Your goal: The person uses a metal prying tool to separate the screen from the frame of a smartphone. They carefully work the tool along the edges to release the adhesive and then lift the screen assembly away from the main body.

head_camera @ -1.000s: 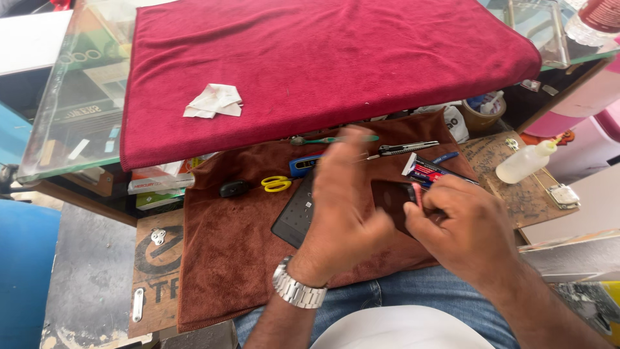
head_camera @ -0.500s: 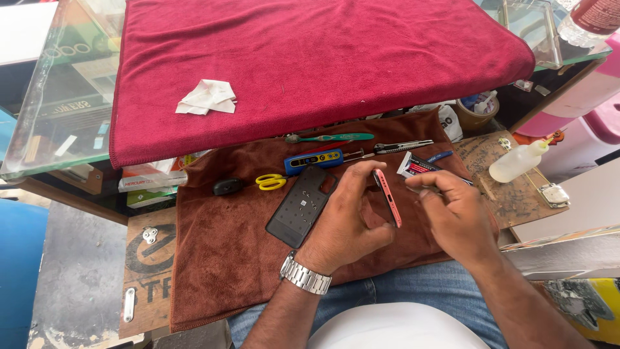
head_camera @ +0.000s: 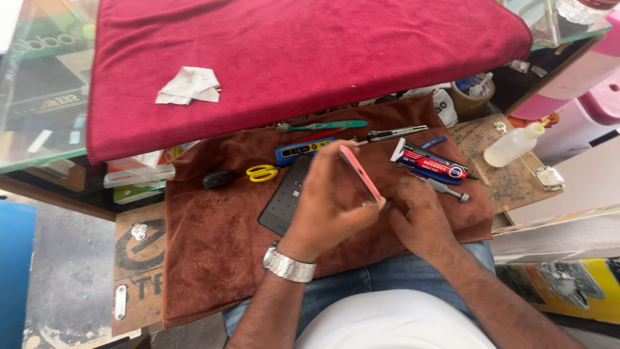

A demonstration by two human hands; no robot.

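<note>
Brown towel cloth (head_camera: 213, 258) is spread over the low worktop. Above it, a thin pink phone frame (head_camera: 359, 172) is held edge-up, pinched in the closed grip of the left hand (head_camera: 326, 210) and steadied at its lower end by the right hand (head_camera: 416, 216), whose fingers are curled against it. A flat black perforated panel (head_camera: 284, 200) lies beneath.

By my left hand (head_camera: 326, 207) I count one pink phone frame (head_camera: 359, 172) and one dark panel (head_camera: 284, 203); beyond my fingers, one pair of yellow scissors (head_camera: 261, 172), one green toothbrush (head_camera: 326, 125), one glue tube (head_camera: 429, 163); past my right hand (head_camera: 416, 216), one squeeze bottle (head_camera: 513, 145); two cloths, one red (head_camera: 310, 52), one brown (head_camera: 213, 252).
</note>
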